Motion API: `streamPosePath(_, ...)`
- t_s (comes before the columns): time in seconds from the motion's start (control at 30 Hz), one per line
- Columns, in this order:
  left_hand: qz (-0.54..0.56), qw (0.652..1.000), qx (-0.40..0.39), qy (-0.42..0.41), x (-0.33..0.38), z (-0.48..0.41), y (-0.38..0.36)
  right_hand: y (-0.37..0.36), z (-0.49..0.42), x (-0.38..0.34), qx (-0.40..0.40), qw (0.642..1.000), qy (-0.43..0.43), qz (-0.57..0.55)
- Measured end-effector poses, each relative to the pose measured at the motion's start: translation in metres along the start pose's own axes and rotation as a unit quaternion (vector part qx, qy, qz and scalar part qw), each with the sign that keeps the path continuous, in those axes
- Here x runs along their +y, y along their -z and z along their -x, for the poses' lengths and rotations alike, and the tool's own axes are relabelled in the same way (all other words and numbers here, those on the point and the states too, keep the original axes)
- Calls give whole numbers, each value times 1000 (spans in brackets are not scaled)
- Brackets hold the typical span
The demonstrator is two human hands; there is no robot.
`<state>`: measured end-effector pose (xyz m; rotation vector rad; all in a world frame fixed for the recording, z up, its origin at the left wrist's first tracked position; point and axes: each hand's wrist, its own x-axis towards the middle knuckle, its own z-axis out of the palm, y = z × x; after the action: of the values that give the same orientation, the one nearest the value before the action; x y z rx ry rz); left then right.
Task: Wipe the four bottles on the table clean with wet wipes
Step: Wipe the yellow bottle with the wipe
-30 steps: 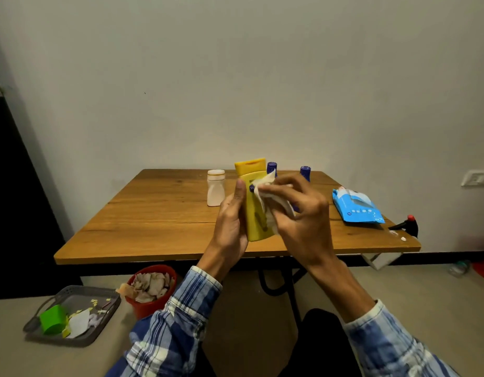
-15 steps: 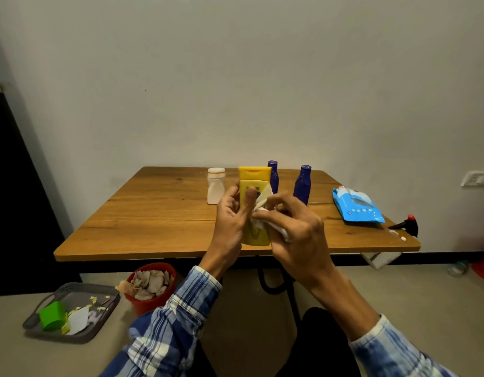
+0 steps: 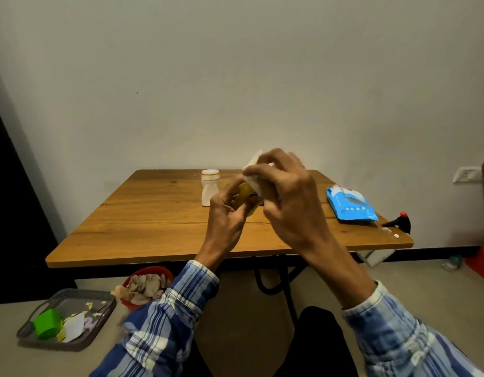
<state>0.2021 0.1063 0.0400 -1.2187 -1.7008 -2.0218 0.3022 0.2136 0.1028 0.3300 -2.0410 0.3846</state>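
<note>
The yellow bottle (image 3: 247,195) is gripped above the table (image 3: 159,213) by the left hand (image 3: 225,216), fingers clamped on it. The wet wipe (image 3: 253,174), pinched in the right hand (image 3: 285,197), has been raised from the body to the cap, suggesting this bottle is nearly finished.

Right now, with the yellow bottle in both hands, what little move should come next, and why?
Probably draw the wet wipe down along the yellow bottle. The right hand presses the wipe over the bottle's top end, while the left hand grips it lower down, so the lower body looks unwiped. The white bottle waits on the table.
</note>
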Motion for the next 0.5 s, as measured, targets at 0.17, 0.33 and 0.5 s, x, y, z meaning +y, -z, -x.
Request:
streamPosePath(0.17, -19, 1000, -1, 7, -5, -2, 6, -9, -7, 12, 40, 998, -47, -1)
streamPosePath(0.33, 4, 998, 27, 55, -13, -17, 17, -27, -12, 27, 32, 995, -30, -94)
streamPosePath(0.5, -12, 994, 30, 103, -34, -35, 43, -51, -11, 67, 86, 975, -135, -155)
